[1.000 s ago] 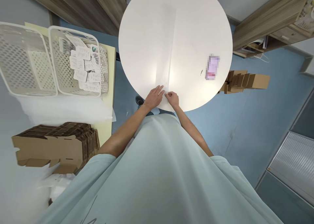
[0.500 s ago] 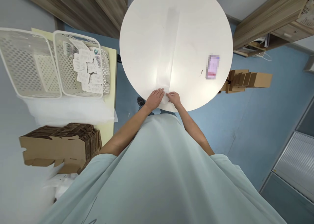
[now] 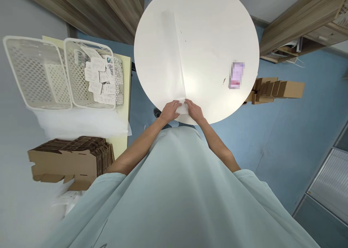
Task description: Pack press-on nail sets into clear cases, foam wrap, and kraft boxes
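Observation:
A long strip of translucent white packing wrap (image 3: 173,56) lies across the round white table (image 3: 212,30), running from its far side to the near edge. My left hand (image 3: 170,111) has its fingers curled on the left side of the strip's near end. Opposite it, my right hand (image 3: 195,111) grips the right side of the same end. Between them a small white bundle (image 3: 183,109) shows, seemingly folded in the wrap; what is inside cannot be made out.
A phone (image 3: 236,75), blurred out, lies on the table's right. On the left side table stand a white basket of printed packets (image 3: 99,76), another white basket (image 3: 32,74), white sheets (image 3: 81,123) and flat cardboard boxes (image 3: 65,163). Brown boxes (image 3: 288,88) stand at right.
The strip's far end has swung to the left. My right hand has turned and closed in on the near end, and the white bundle between my hands shows more.

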The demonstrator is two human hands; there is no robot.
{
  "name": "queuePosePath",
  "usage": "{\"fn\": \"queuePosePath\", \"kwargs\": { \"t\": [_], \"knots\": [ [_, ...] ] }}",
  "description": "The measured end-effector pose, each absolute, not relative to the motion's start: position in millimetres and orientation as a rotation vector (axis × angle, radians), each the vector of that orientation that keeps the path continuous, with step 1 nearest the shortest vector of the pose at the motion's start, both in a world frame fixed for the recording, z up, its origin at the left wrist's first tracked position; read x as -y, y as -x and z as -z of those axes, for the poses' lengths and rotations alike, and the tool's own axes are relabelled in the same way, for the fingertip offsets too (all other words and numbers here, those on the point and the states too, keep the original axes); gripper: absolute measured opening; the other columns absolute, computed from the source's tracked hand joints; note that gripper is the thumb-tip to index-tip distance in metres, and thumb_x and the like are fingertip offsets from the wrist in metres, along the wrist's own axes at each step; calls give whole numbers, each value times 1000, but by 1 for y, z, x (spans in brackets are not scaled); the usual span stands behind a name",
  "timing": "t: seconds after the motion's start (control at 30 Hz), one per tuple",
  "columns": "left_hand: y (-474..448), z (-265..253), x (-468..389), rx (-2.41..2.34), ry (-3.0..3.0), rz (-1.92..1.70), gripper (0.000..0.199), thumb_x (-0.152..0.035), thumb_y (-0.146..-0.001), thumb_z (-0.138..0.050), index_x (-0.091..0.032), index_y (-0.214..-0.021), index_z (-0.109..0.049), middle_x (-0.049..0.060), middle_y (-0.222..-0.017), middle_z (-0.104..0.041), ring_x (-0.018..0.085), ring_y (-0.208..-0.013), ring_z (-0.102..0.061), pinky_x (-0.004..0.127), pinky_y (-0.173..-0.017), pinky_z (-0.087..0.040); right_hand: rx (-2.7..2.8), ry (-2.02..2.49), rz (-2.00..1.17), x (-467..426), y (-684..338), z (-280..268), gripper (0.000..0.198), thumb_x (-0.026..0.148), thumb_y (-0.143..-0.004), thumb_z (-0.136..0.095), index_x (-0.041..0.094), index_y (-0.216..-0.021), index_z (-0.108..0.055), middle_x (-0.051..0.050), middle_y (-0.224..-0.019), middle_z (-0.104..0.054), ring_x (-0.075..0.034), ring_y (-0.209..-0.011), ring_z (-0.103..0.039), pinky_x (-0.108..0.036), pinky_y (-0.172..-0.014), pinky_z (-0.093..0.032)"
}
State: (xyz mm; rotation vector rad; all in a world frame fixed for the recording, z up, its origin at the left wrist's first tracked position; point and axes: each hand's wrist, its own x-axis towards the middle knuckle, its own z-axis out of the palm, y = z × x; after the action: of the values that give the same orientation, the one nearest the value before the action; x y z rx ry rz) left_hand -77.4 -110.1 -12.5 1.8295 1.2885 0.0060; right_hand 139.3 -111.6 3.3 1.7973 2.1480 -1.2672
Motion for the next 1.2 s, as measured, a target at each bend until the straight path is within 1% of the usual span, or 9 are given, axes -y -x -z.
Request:
{"fn": "queuePosePath", "kwargs": {
  "t": [0.1, 0.2, 0.33, 0.53, 0.73, 0.83, 0.97, 1.07, 1.2],
  "knots": [
    [77, 9, 112, -1388, -1678, -90, 62, -23, -90, -70, -23, -152, -66, 12, -163, -60, 35, -145, -64, 48, -124, -52, -2120, -1826, 1358, 105, -144, -3, 61, 8, -101, -45, 26, -158, -59, -6, -169, -60, -30, -125, -73, -45, -103, -62],
    [75, 6, 109, -1535, -1522, -160, 50, -34, -97, -71, -22, -146, -69, 12, -154, -68, 34, -142, -66, 45, -122, -52, -2099, -1849, 1436, 93, -147, -1, 51, 20, -107, -51, 25, -156, -62, -7, -157, -70, -28, -111, -75, -44, -103, -60],
    [74, 5, 99, -1686, -1282, -199, 46, -45, -99, -75, -21, -138, -71, 11, -141, -77, 32, -132, -72, 41, -113, -57, -2054, -1907, 1458, 76, -143, 4, 42, 37, -115, -50, 23, -150, -67, -10, -149, -73, -25, -104, -73, -38, -100, -58],
    [71, 15, 79, -1866, -1027, -224, 22, -33, -100, -70, -20, -117, -76, 10, -127, -83, 26, -117, -77, 35, -106, -58, -1955, -2072, 1319, 59, -121, 12, 38, 44, -117, -50, 21, -138, -72, -11, -133, -76, -29, -113, -72, -40, -98, -58],
    [60, 24, 70, -2001, -957, -215, 17, -33, -101, -71, -19, -110, -74, 11, -117, -81, 28, -118, -75, 37, -107, -55, -1775, -2147, 1088, 51, -94, 10, 34, 44, -119, -45, 21, -122, -69, -15, -123, -75, -32, -108, -74, -46, -96, -61],
    [61, 27, 69, -2030, -953, -193, 19, -32, -100, -75, -20, -113, -69, 11, -119, -77, 28, -117, -73, 41, -109, -56, -1799, -2143, 995, 49, -89, 7, 30, 38, -119, -45, 18, -130, -66, -18, -131, -73, -33, -113, -74, -48, -97, -63],
    [64, 32, 65, -2032, -1215, -217, 34, -25, -98, -79, -19, -127, -63, 18, -139, -65, 35, -127, -68, 53, -115, -53, -2148, -1989, 854, 46, -88, 5, 35, 22, -117, -44, 15, -144, -64, -23, -160, -60, -36, -148, -60, -52, -114, -58],
    [67, 39, 58, -1788, -1588, -229, 37, -11, -101, -62, -16, -138, -63, 22, -148, -62, 39, -139, -61, 57, -122, -48, -2367, -1739, 877, 43, -92, 12, 44, 17, -116, -41, 17, -154, -63, -19, -174, -51, -33, -166, -44, -54, -129, -49],
    [75, 48, 50, -1559, -1775, -156, 56, -5, -100, -48, -12, -155, -57, 22, -157, -61, 37, -149, -56, 57, -129, -45, -2387, -1606, 966, 40, -104, 25, 55, 11, -113, -37, 14, -165, -55, -17, -177, -49, -31, -167, -44, -54, -132, -47]
  ]
}}
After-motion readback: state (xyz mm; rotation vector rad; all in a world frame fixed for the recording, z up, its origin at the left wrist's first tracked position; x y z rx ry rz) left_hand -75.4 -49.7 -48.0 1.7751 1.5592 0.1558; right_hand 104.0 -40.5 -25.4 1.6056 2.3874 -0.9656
